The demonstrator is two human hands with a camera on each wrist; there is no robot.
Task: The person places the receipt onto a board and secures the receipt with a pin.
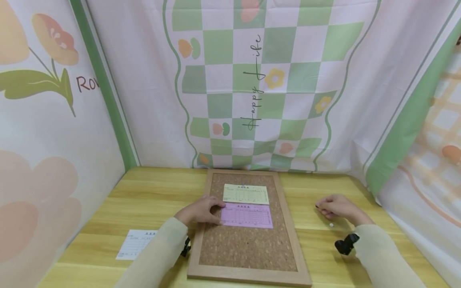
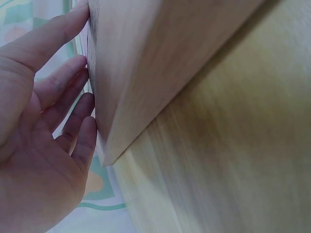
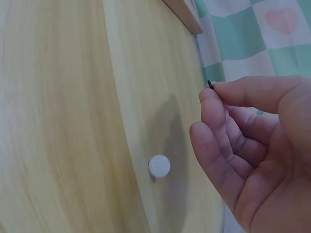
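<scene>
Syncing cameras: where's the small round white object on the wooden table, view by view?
Head: small round white object on the yellowish wooden table, right of centre, below the right hand.
Left wrist: not in it.
Right wrist: below centre, left of that hand.
Shared landmark: the wood-framed cork board, low centre in head, large across the upper middle in left wrist, a corner at the top edge in right wrist.

Checked back curtain [image 1: 266, 90]: "Happy Life", sideways. Left curtain [image 1: 54, 128]: "Ro" plus cut-off letter. Yellow slip [image 1: 245, 194], pink slip [image 1: 247, 216], white slip [image 1: 134, 244]: print illegible.
</scene>
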